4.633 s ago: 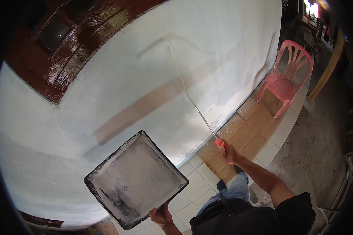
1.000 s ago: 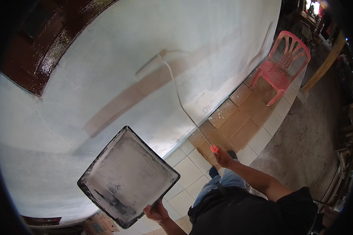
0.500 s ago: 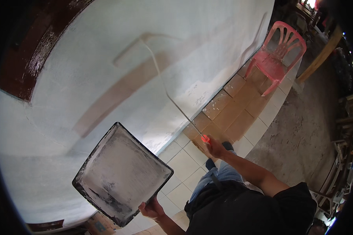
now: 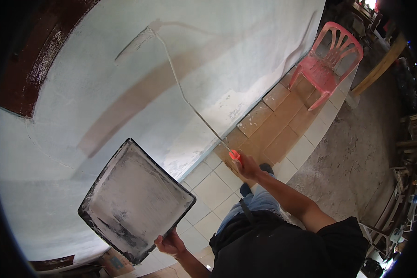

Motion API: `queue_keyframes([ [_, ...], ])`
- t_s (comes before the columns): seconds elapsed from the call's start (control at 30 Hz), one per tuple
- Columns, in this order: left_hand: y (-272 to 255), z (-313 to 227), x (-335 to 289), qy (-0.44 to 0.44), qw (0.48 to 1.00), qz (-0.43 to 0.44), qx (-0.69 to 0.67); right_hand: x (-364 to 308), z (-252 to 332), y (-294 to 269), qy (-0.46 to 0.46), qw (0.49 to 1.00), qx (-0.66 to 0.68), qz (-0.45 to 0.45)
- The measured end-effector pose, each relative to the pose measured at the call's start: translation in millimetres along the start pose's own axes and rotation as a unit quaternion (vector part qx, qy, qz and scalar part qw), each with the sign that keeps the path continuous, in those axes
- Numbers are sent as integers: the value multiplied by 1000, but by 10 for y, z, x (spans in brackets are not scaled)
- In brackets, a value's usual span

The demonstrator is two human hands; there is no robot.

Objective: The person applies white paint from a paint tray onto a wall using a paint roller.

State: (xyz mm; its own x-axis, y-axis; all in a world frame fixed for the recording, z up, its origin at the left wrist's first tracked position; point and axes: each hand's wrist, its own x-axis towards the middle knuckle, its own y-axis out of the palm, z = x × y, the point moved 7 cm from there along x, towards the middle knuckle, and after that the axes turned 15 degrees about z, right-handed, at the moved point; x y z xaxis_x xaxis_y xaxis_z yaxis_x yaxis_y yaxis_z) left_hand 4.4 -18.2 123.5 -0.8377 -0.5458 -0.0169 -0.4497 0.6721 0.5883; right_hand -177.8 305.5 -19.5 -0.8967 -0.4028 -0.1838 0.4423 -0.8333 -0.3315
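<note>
My left hand (image 4: pixel 171 243) grips the lower edge of a black-rimmed paint tray (image 4: pixel 141 199), tilted up beside the wall. Greyish-white paint coats the tray's inside, with darker patches near one corner. My right hand (image 4: pixel 247 167) is wrapped round the orange handle (image 4: pixel 235 155) of a paint roller. The roller's long, thin, bent metal rod reaches up and left to its pale roller head (image 4: pixel 134 44), which is at the wall (image 4: pixel 125 92). I cannot tell how firmly the head touches the wall, which is pale blue-white.
A brownish band (image 4: pixel 139 97) crosses the wall. A worn red plastic chair (image 4: pixel 326 65) stands at the far right against the wall. Brown sheets (image 4: pixel 278 120) lie over pale floor tiles (image 4: pixel 213 190). Rough grey floor (image 4: pixel 338 162) and stacked clutter lie to the right. Dark brown frame (image 4: pixel 28 60) at upper left.
The roller head has moved up and left across the wall, and my right hand has shifted slightly the same way. The tray stays in my left hand. The view has shifted a little.
</note>
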Motion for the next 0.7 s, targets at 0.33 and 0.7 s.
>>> queue_keyframes([
  [0.33, 36, -39, -43, -19, 1000, -13, -8, -546, -876, 292, 30, 999, -38, -1],
  [0.7, 44, -72, -57, -11, 1000, 0, -5, -205, 47, 184, -11, 1000, 0, -16],
])
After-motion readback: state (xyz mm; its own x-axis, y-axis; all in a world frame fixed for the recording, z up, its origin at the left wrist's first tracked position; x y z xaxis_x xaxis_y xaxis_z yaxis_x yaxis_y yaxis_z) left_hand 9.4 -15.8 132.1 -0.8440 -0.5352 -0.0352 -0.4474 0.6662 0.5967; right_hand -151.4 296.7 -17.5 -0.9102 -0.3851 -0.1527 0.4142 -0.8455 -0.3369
